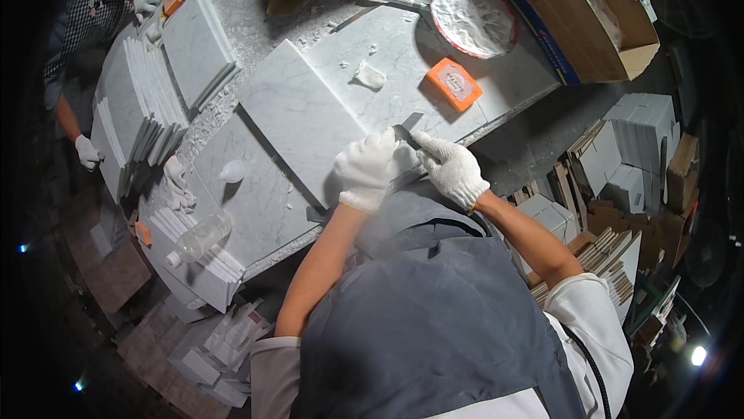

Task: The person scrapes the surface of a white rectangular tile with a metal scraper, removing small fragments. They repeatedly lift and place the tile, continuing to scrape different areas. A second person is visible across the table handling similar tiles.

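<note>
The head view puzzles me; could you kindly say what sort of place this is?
Probably a stone or tile workshop: a grey-veined white slab lies near the centre, a stack of similar slabs stands at the left, and a red-rimmed pan holds white powder.

A narrow, flat grey blade, its lower part seemingly hidden, is held aslant with the tip pointing forward and right, near a pale, grey-veined slab lying flat.

Orange block — lettering on top face; cardboard box — small marks on blue side, illegible.
</note>
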